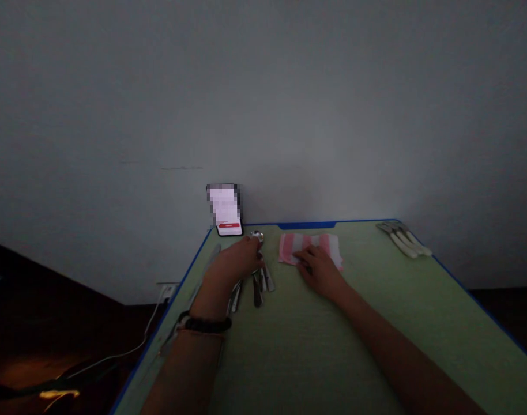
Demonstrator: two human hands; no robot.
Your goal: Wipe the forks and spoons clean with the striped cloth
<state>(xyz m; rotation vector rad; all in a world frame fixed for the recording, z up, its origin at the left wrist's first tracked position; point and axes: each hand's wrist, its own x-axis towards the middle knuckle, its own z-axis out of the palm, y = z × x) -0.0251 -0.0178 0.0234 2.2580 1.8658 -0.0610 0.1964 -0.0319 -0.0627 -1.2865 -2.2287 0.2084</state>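
Note:
My left hand [240,259] is closed at the pile of cutlery, its fingers around a metal spoon whose shiny bowl [258,235] shows just beyond them. Below the fingers, several cutlery handles [263,282] fan out on the table; my hand hides their other ends. A pink-and-white striped cloth [332,248] lies flat to the right. My right hand [317,268] rests on its near edge, fingers slightly bent and apart, with nothing visible in them.
Several forks with pale handles [404,239] lie at the table's far right. A phone [228,213] leans on the wall [332,115] at the back left. More metal cutlery lies partly behind my left arm. Blue edging borders the green table [315,357].

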